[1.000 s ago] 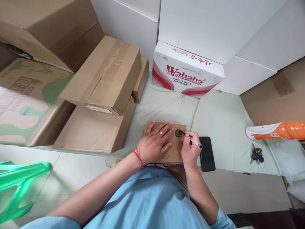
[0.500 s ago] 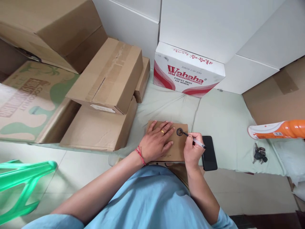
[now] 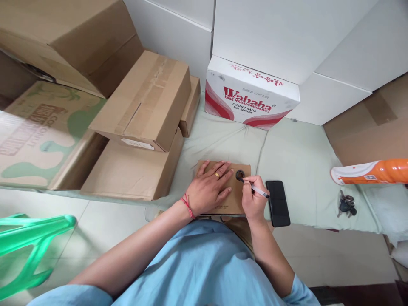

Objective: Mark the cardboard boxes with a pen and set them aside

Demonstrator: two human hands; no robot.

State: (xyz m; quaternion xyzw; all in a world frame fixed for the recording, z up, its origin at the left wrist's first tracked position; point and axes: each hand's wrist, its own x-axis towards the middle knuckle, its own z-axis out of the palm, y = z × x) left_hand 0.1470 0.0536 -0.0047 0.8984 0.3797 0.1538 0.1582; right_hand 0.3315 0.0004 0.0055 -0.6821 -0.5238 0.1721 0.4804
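A brown kraft-paper notebook or pad (image 3: 235, 198) lies on the pale green cloth close to my body. Flat on its left part rests my left hand (image 3: 212, 187), fingers spread, with a ring and a red cord at the wrist. My right hand (image 3: 255, 199) pinches a pen (image 3: 259, 191) with a clear barrel and dark cap end. The pen's tip meets the brown surface beside a dark ring-shaped mark (image 3: 240, 175) near the upper right corner; I cannot tell whether it is drawn. Just right of my right hand lies a black phone (image 3: 278, 204).
Cardboard boxes (image 3: 140, 102) are stacked on the left. A white and red Wahaha carton (image 3: 251, 95) stands against the white wall panels. To the right are keys (image 3: 347, 205), an orange bottle (image 3: 372, 172) and a large carton (image 3: 369, 127). A green stool (image 3: 35, 242) stands at lower left.
My right hand and the pen have shifted slightly left, the tip now at the lower edge of the dark ring. My left hand stays flat on the brown pad.
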